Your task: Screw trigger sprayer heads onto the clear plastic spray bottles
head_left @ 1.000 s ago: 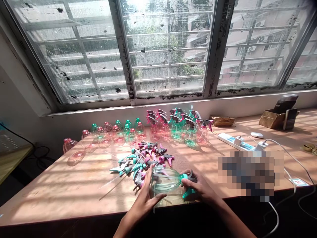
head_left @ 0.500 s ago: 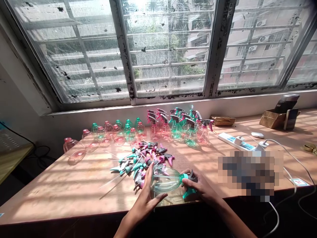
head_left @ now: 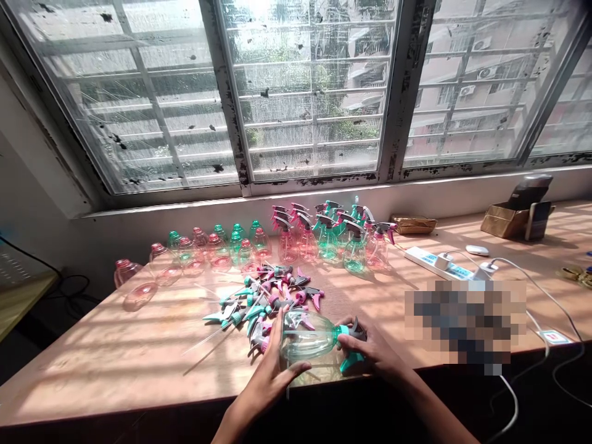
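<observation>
My left hand wraps round the body of a clear green spray bottle held on its side just above the wooden table. My right hand grips the bottle's teal and grey trigger head at the neck. Just behind the bottle lies a loose pile of pink and teal trigger heads with long dip tubes.
Capless pink and green bottles stand at the back left, bottles with trigger heads at the back middle. A power strip with white cables, a blurred patch and a box with a device sit to the right, under the window.
The view has tilted slightly. Both hands keep their hold on the bottle and trigger head, with almost no movement.
</observation>
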`<state>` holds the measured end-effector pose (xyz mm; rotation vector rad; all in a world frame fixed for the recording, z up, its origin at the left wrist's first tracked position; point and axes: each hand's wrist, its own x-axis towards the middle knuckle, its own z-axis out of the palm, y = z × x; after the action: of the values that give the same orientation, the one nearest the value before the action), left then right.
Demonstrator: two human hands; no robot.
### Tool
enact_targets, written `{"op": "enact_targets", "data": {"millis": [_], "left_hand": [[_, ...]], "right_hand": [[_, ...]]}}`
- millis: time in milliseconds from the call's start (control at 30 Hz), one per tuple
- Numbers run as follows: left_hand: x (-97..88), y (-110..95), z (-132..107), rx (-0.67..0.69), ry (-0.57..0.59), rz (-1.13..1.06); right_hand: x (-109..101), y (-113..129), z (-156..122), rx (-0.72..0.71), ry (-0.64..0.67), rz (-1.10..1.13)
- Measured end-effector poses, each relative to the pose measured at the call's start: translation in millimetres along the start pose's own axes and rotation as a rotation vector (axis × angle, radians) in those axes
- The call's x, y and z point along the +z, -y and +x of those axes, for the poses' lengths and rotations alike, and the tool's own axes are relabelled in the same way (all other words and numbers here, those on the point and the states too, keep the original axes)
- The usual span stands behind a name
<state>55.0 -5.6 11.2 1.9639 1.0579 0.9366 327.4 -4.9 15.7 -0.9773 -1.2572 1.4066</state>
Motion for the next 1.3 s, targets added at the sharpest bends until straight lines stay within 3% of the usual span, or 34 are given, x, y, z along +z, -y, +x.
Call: {"op": "enact_targets", "data": {"millis": [200, 467, 733, 1000, 1300], "left_hand": [[0.9, -1, -1, 0.064, -0.005, 0.02], [0.8, 2, -1, 0.034, 0.009, -0.056], [2.3, 8, 1, 0.054, -0.021, -0.008], [1.0, 8, 1, 0.031, 0.007, -0.098], [0.1, 4, 0, 0.063, -0.007, -0.088]], "right_hand": [[-1, -1, 2, 0.002, 0.002, 0.067], [-1, -3, 0, 0.01, 0.024, 0.005], [-1, -2, 1, 0.018, 0.0, 0.083], [-1, -2, 0, 0.023, 0.013, -0.012], [-1, -2, 1, 0.015, 0.026, 0.068]]}}
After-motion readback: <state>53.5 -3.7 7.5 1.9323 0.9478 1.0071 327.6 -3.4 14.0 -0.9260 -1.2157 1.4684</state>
